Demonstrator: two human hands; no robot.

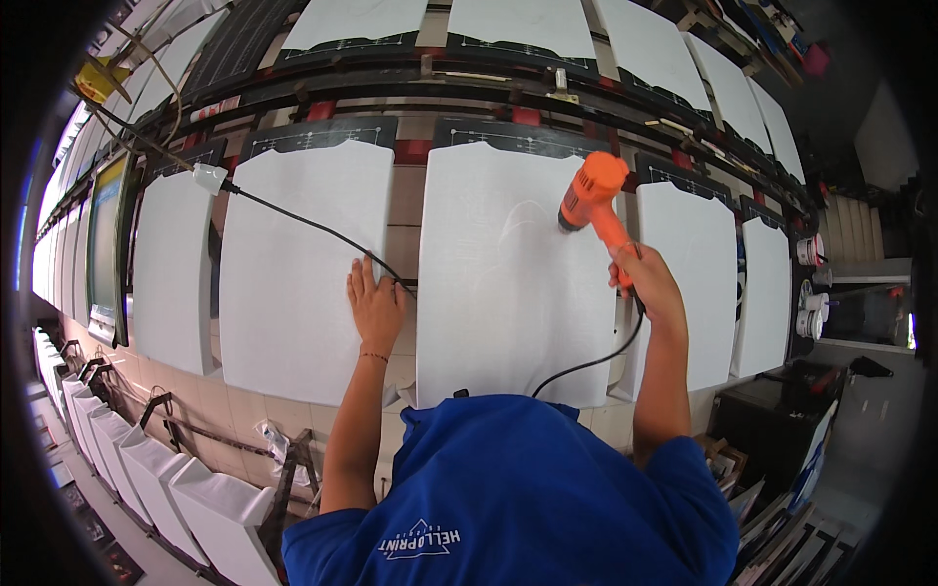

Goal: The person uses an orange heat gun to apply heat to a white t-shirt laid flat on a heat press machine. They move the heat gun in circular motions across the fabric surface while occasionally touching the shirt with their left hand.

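My right hand (643,280) is wrapped around the handle of an orange heat gun (598,181). Its dark nozzle points down at a white fabric piece (489,283) laid over a dark board, close to the upper right part. A faint curved line shows on that fabric. My left hand (377,301) rests with fingers stretched out on the right edge of the neighbouring white fabric piece (293,264). A black cord (303,221) passes at its fingertips; whether they touch it I cannot tell. From the heat gun's handle another stretch of cord (586,365) curves toward my body.
A white plug connector (208,178) hangs at the left. Beside it stands a framed screen (107,244). More fabric-covered boards (684,278) line both sides of a dark rail (459,88). White tubs (810,322) stand at the right, and further white-covered boards (225,508) lie lower left.
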